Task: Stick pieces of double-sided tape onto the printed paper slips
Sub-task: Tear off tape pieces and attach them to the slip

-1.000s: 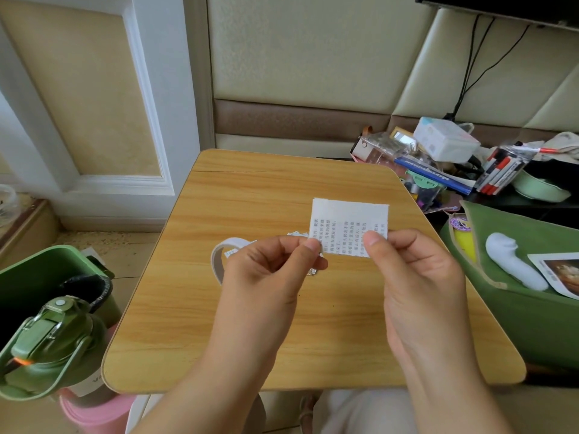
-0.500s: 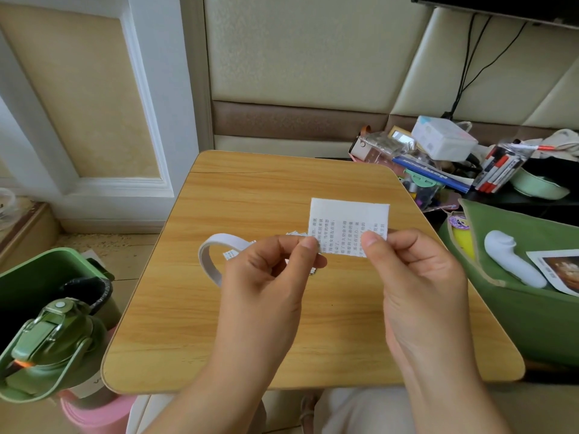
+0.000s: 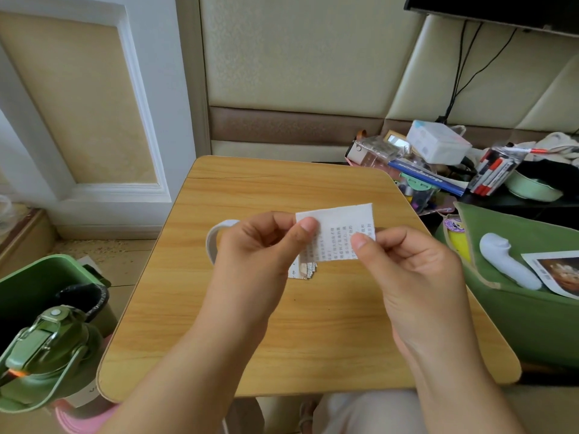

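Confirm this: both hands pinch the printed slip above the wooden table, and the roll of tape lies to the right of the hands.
Wrong on one point. In the head view the roll of tape lies left of the hands, behind the left hand. Both it and the right hand do pinch the printed slip above the wooden table.

Left hand [image 3: 260, 245] hides tape roll [image 3: 214, 238], perhaps.

Slip [image 3: 340, 228] above table [image 3: 250, 339]; tape roll [image 3: 216, 238] left; slip stack [image 3: 302, 269] underneath.
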